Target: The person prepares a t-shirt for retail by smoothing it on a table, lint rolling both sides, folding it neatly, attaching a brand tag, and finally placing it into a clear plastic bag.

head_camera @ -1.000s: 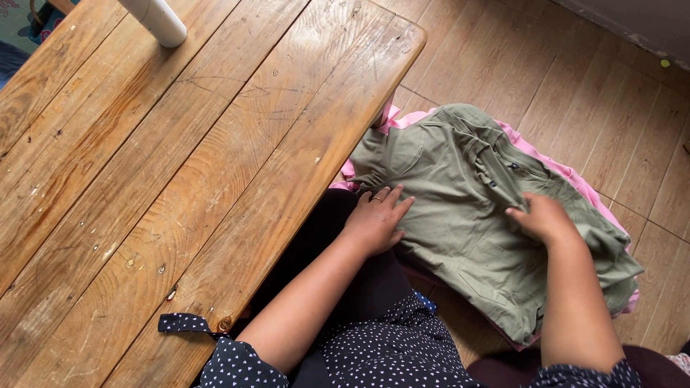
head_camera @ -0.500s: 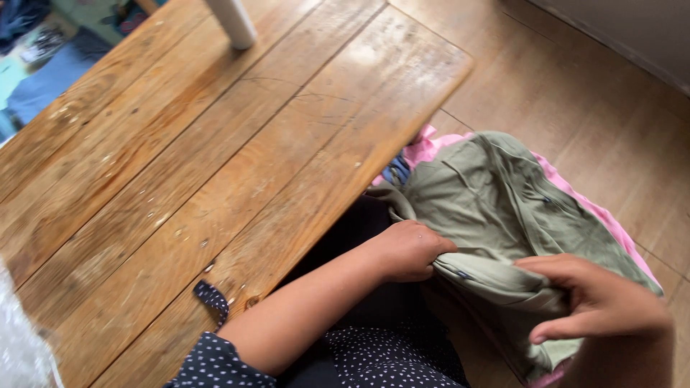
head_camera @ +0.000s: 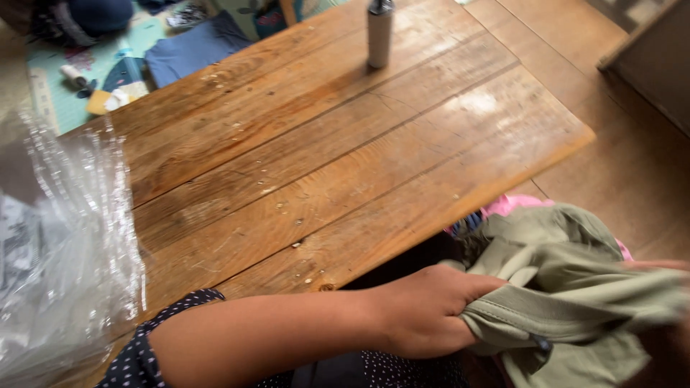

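My left hand (head_camera: 424, 312) is closed tight on a bunched fold of the green shirt (head_camera: 575, 302), fingers wrapped round the cloth just off the near edge of the worktop (head_camera: 345, 165), down by its right-hand corner. The shirt does not lie on the worktop at all: it sits below and to the right of that corner, over my lap and the wooden floor (head_camera: 632, 151), on top of something pink (head_camera: 510, 205) that peeks out at its far side. From my left hand the shirt runs away to the right, its long line going roughly level toward the right edge of the view. My right hand (head_camera: 665, 345) is out there at the far end of the cloth, mostly blurred and cut off, so I cannot tell whether it grips or only rests. The left hand is the nearer one to the worktop. On the worktop itself a grey bottle (head_camera: 379, 32) stands upright near the far edge, and a clear plastic bag (head_camera: 65, 266) crowds the left side, well apart from the shirt
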